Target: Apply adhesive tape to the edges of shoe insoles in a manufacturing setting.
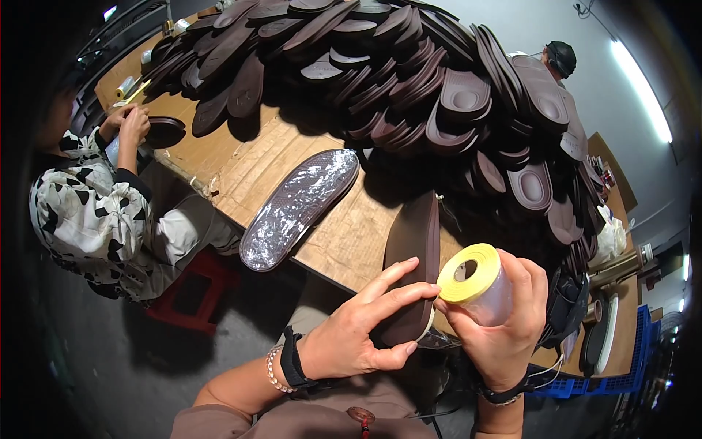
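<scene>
My left hand [342, 338] grips a dark brown shoe sole [414, 238] near its close end, fingers across it and thumb at the lower edge. That sole stands tilted on its side at the table's front edge. In my right hand [510, 333] is a roll of clear film [479, 289] with a yellow end face and a hollow core, held right beside the sole. A bit of shiny film shows under the sole; how far it wraps around is hidden. To the left, a second sole [300, 208] lies on the table, its top covered in glossy, wrinkled film.
A large heap of brown soles [461, 95] fills the table's far and right side. At left a co-worker [102, 205] sits handling something small beside a red stool [194, 293]. Another person [559, 60] is behind the heap. A blue crate [636, 351] stands at right.
</scene>
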`<action>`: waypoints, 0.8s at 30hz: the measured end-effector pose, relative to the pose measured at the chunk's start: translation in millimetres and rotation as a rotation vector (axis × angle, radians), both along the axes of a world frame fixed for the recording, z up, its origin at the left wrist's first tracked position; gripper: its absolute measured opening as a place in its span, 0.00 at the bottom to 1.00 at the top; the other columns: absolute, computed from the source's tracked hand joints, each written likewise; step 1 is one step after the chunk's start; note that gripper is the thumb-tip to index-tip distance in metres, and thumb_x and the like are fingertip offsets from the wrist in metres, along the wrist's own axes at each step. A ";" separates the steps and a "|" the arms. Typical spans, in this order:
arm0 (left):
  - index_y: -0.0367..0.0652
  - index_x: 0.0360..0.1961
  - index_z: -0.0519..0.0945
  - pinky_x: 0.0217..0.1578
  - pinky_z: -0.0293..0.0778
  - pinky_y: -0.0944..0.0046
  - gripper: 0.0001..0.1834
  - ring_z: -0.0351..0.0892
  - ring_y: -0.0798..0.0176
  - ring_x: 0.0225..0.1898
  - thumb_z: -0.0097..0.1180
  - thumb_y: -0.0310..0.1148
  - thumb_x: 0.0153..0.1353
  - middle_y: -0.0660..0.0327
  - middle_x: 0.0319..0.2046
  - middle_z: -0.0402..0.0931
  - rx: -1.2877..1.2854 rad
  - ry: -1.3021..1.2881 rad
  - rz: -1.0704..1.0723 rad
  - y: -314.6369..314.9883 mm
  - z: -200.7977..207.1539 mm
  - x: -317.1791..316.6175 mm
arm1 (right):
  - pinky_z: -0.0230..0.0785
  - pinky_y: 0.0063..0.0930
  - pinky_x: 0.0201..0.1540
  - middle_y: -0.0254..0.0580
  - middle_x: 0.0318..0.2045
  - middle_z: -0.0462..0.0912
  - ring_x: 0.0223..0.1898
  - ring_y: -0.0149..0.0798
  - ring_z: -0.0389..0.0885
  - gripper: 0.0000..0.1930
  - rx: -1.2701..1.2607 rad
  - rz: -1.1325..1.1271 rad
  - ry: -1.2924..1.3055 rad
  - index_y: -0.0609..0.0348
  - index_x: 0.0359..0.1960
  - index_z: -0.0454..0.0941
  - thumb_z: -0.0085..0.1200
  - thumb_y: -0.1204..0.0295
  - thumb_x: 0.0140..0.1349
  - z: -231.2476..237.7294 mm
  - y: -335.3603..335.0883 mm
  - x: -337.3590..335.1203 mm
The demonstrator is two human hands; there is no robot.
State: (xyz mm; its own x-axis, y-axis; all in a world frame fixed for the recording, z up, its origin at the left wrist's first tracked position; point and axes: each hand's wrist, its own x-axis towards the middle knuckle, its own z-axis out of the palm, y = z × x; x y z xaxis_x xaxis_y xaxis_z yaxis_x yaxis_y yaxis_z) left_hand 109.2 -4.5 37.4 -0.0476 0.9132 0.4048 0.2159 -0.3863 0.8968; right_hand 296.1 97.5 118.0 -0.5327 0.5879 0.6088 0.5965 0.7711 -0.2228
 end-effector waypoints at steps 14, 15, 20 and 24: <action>0.47 0.70 0.74 0.67 0.70 0.47 0.40 0.68 0.36 0.72 0.71 0.33 0.53 0.38 0.72 0.62 -0.050 -0.036 0.039 -2.4 6.3 5.5 | 0.75 0.43 0.54 0.48 0.51 0.79 0.51 0.51 0.80 0.44 0.128 -0.005 0.098 0.63 0.57 0.78 0.87 0.62 0.35 7.7 -15.5 9.4; 0.47 0.70 0.74 0.67 0.70 0.47 0.40 0.68 0.36 0.72 0.71 0.33 0.53 0.38 0.72 0.62 -0.049 -0.036 0.040 -1.2 7.1 5.5 | 0.75 0.43 0.54 0.48 0.52 0.78 0.51 0.51 0.80 0.45 0.149 -0.002 0.093 0.63 0.58 0.78 0.87 0.59 0.37 9.5 -17.8 11.7; 0.47 0.70 0.74 0.67 0.71 0.47 0.40 0.67 0.35 0.73 0.70 0.33 0.53 0.37 0.71 0.63 -0.022 -0.034 0.028 2.0 9.6 4.3 | 0.74 0.43 0.56 0.50 0.54 0.75 0.53 0.49 0.80 0.49 0.228 0.014 0.096 0.66 0.62 0.75 0.87 0.54 0.40 11.3 -23.6 20.1; 0.47 0.70 0.74 0.67 0.71 0.47 0.40 0.68 0.35 0.72 0.70 0.33 0.54 0.37 0.71 0.62 -0.015 -0.021 0.024 2.2 9.3 6.4 | 0.75 0.43 0.55 0.49 0.53 0.77 0.53 0.50 0.80 0.47 0.193 -0.022 0.060 0.63 0.61 0.77 0.87 0.56 0.38 12.7 -17.0 9.6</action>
State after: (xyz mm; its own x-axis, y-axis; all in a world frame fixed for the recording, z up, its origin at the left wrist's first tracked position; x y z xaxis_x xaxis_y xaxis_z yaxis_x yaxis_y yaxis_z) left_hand 115.5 -2.3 46.7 -0.0781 0.9176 0.3899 0.2056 -0.3678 0.9069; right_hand 305.6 80.5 130.6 -0.4802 0.4681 0.7418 0.6039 0.7898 -0.1074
